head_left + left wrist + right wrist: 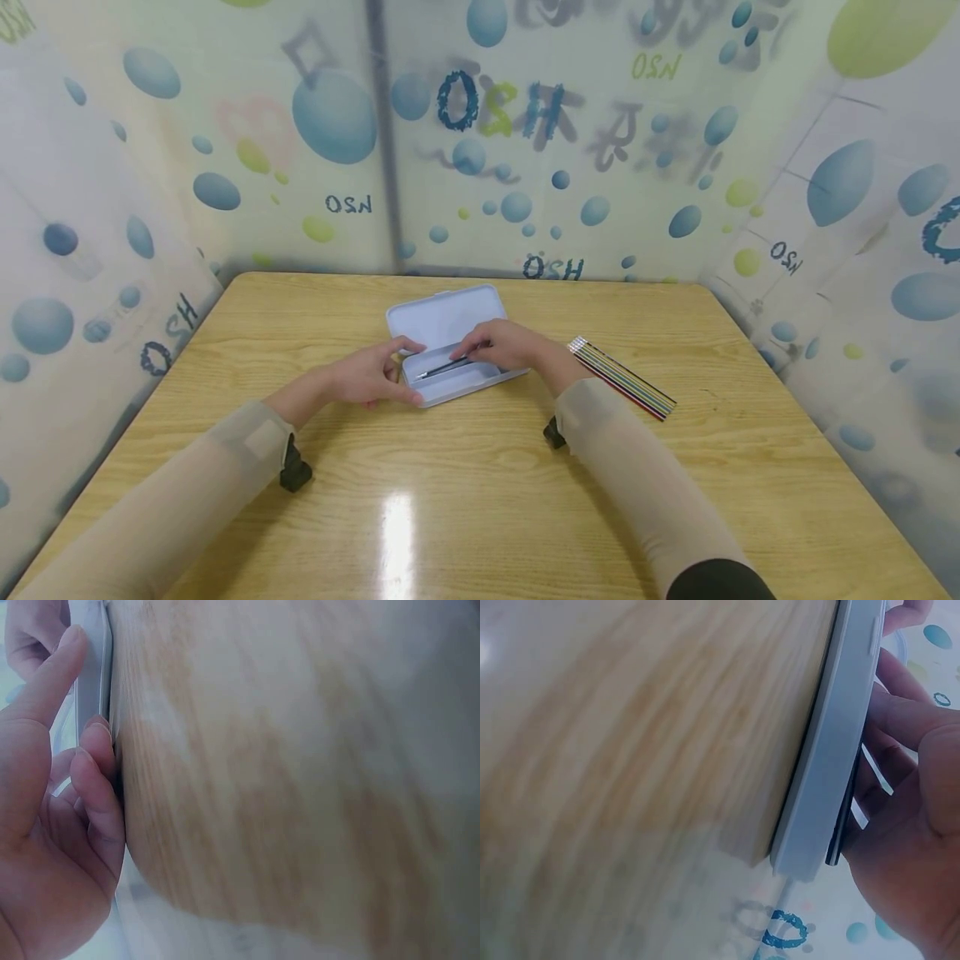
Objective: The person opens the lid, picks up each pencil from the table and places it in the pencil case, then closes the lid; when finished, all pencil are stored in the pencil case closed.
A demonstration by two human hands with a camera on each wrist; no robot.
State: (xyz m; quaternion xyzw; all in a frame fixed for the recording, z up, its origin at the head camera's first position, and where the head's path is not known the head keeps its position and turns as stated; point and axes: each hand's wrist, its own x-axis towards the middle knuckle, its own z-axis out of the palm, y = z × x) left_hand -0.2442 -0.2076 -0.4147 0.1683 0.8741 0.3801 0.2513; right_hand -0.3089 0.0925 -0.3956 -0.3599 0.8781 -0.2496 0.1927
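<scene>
A white pencil case [474, 388] lies on the table with its lid [435, 318] tipped back. My left hand [366, 375] grips the case's left end, thumb at the near edge and a finger at the far side. In the left wrist view, the fingers [97, 765] touch the case's side wall. My right hand [510, 344] reaches over the case and pinches a slim dark pen [440, 367] with a silvery tip pointing left. The right wrist view shows the pen's black end [834, 851] sticking out past the case's wall [825, 765].
A row of several striped pencils [622, 377] in different colours lies on the wooden table [465, 492], right of the case. Printed curtains [480, 183] with blue and green drops enclose the table's back and sides.
</scene>
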